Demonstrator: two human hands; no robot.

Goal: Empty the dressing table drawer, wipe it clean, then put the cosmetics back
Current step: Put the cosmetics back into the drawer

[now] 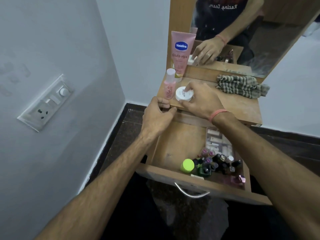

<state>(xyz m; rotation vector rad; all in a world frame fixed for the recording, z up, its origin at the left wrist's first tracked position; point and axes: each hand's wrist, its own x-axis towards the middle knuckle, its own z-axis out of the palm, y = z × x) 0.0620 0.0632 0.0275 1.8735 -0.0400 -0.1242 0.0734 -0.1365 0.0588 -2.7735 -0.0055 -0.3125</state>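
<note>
The emptying has only just begun: the right hand [199, 101] grips a white jar [183, 96] on the table top [233, 108], the left hand [158, 115] holds the table's edge, and many little bottles [214, 163] wait in the open drawer [174, 144].

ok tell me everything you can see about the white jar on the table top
The white jar is a low, round tub, plastic by the look, with a flat white lid bearing small dark print too blurred to read. It sits upright on the wooden dressing table top near the front edge, beside the small pink bottle. The right hand grips it from the right, fingers curled over its lid and side.
</note>
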